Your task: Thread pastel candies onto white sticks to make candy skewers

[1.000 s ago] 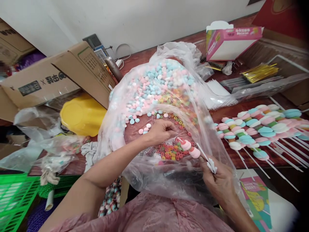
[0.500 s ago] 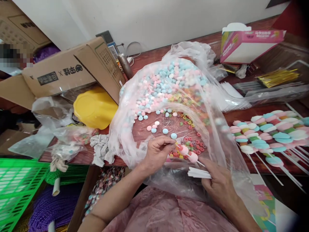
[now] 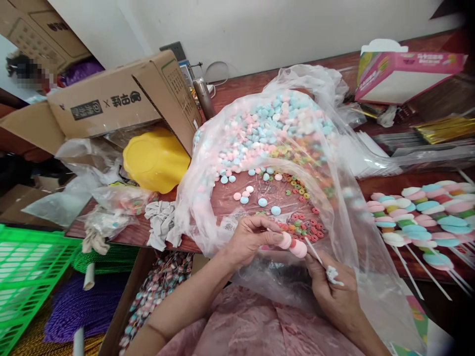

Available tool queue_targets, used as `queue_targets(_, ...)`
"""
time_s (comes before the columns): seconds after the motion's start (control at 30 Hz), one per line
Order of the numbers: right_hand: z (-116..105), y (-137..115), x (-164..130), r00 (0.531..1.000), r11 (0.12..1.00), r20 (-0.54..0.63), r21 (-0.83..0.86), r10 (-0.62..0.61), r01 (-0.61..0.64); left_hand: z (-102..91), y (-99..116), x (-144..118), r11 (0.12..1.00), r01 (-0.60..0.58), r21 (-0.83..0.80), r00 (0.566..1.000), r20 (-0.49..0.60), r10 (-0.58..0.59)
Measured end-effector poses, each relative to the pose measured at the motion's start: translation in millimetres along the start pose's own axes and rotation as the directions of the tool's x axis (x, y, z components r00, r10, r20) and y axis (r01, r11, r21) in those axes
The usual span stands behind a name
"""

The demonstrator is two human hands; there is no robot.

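Pink marshmallows (image 3: 298, 249) sit threaded in a row between my two hands, with a red ring candy (image 3: 293, 244) among them. My left hand (image 3: 254, 238) pinches the far end of this marshmallow skewer between thumb and fingers. Closed at the near end, my right hand (image 3: 332, 282) grips white sticks (image 3: 313, 250); one slants up past its fingers, and a bunch of white ends shows at the back of the hand. Beneath the hands, loose red ring candies (image 3: 314, 228) and blue marshmallows (image 3: 275, 210) lie on the clear plastic bag.
The big plastic bag (image 3: 191, 207) holds many pink and blue marshmallows (image 3: 270, 118). Finished marshmallow skewers (image 3: 426, 212) lie at the right. A yellow container (image 3: 154, 160), cardboard box (image 3: 107, 106) and grey cloth (image 3: 161, 222) are left; a green basket (image 3: 25, 282) stands lower left.
The view has shifted slightly left. My left hand has closed further over the skewer's end. My right hand has turned, so the fanned white sticks now show mostly as ends by the knuckles.
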State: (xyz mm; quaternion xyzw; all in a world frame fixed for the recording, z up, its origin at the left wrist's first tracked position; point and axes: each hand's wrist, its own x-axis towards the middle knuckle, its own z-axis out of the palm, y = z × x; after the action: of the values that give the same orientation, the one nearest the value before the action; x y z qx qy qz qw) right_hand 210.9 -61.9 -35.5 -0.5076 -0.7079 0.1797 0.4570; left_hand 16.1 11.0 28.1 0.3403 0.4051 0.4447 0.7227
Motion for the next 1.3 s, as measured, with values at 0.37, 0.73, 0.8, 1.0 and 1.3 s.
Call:
queue_targets(0.37, -6, 9, 5, 0.946, 0.937, -0.041, 0.155, 0.322, -0.312, -4.4, 31, 51, 0.798, -0.132, 0.588, 0.983, 0.178, 0.032)
queue_targets(0.73, -15, 21, -2, 0.933, 0.922, -0.012, 0.159, 0.360, -0.354, 1.1, 16, 79, -0.184, -0.374, 0.909, 0.922, 0.385, 0.028)
queue_targets(0.8, -12, 23, -4, 0.940, 0.932, 0.003, 0.134, 0.340, -0.338, -0.8, 10, 78, -0.196, -0.399, 0.896, 0.912, 0.411, 0.018)
queue_targets(1.0, -13, 26, -4, 0.959, 0.953, 0.001, 0.115, 0.282, -0.280, -14.2, 7, 74, 0.249, -0.447, 0.860, 0.892, 0.407, 0.194)
queue_targets(1.3, -12, 7, 7, 0.999, 0.999, 0.030, 0.018, 0.045, -0.045, -15.5, 16, 20, 0.904, -0.189, 0.382, 0.981, 0.026, 0.194)
